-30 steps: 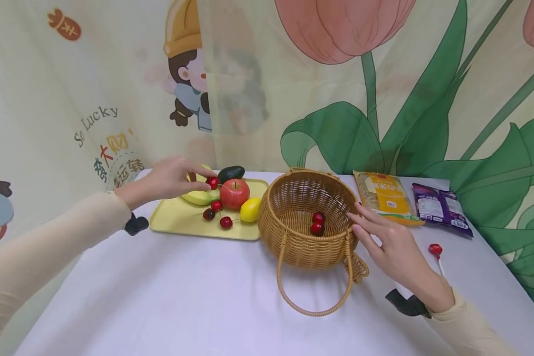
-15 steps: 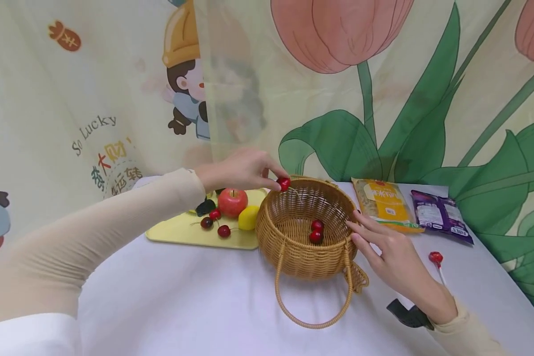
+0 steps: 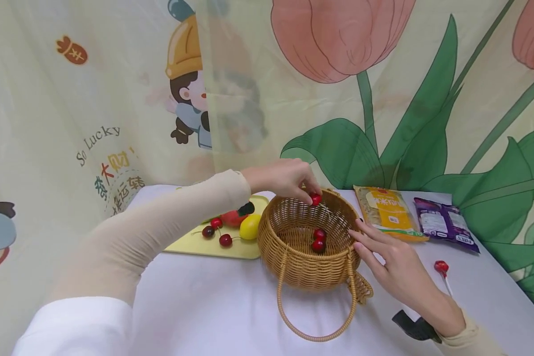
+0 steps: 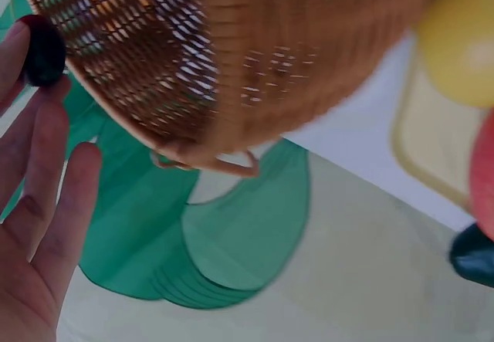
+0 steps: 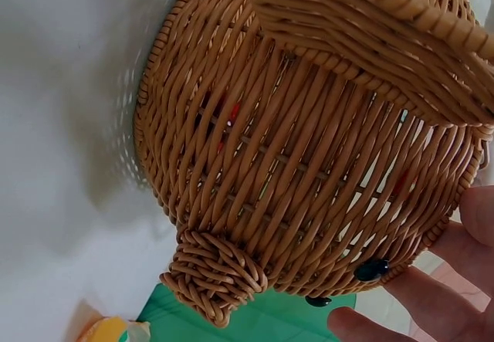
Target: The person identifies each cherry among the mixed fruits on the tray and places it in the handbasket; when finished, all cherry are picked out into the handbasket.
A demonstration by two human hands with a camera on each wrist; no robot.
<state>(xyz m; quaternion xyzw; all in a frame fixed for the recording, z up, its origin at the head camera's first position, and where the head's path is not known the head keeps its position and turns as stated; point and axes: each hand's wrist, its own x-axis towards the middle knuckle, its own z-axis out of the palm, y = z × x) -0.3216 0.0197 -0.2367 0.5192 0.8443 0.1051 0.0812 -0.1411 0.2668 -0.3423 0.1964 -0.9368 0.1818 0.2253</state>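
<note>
My left hand (image 3: pixel 287 179) pinches a dark red cherry (image 3: pixel 315 199) by thumb and fingertips, over the far part of the wicker basket's (image 3: pixel 313 272) opening. In the left wrist view the cherry (image 4: pixel 43 50) sits between thumb and finger beside the rim. Two more cherries (image 3: pixel 319 240) lie inside on the basket's floor. My right hand (image 3: pixel 398 264) has its fingers extended, fingertips resting on the basket's right rim. Seen from the right wrist, those fingers (image 5: pixel 440 303) touch the woven edge, and red shows through gaps in the weave.
Left of the basket, a yellow tray (image 3: pixel 182 244) holds several cherries (image 3: pixel 208 231), a lemon (image 3: pixel 250 226) and an apple (image 3: pixel 233 218), partly hidden by my left arm. An orange food bag (image 3: pixel 389 212), a purple packet (image 3: pixel 445 223) and a red lollipop (image 3: pixel 441 267) lie at right. The basket's handle (image 3: pixel 318 338) hangs frontward.
My left hand has carried the cherry rightward from the tray to above the basket's opening. My right hand has stayed at the basket's rim.
</note>
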